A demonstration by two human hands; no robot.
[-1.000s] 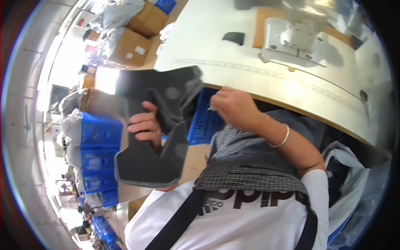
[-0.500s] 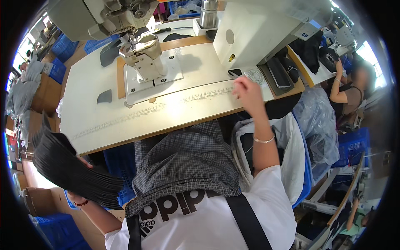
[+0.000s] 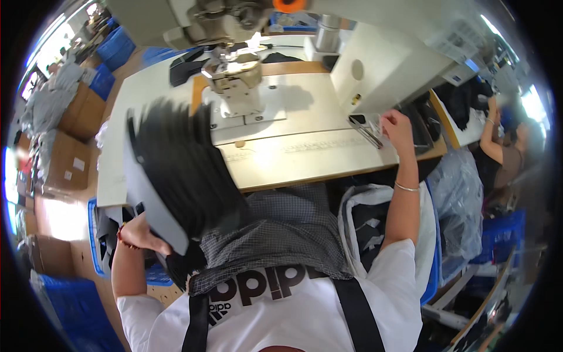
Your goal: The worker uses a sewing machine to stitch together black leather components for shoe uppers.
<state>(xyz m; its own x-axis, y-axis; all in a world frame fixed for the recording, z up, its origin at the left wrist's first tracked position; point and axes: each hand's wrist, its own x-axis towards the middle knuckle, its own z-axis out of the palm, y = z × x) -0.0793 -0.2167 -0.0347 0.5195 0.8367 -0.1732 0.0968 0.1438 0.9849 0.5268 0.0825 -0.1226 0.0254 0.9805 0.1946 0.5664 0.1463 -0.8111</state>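
Note:
My left hand grips a thick stack of black fabric pieces, its lower end fanned and blurred by motion. The stack stands tilted in front of the left part of the sewing table, with one smooth grey face towards the left. At the table's right side my right hand is closed, its fingertips pinched beside a pale coil. Whatever is between those fingertips is too small to make out. Just left of it lies a small dark tool with slim metal legs.
A sewing machine head with a post bed rises behind the stack. Its white column stands at the right. A white-lined bin with dark pieces sits right of my lap. Cartons fill the left; a co-worker works far right.
The stack has swung up and right from beside the table to in front of it, covering the small dark piece there. My right hand has closed beside the coil. The view has shifted.

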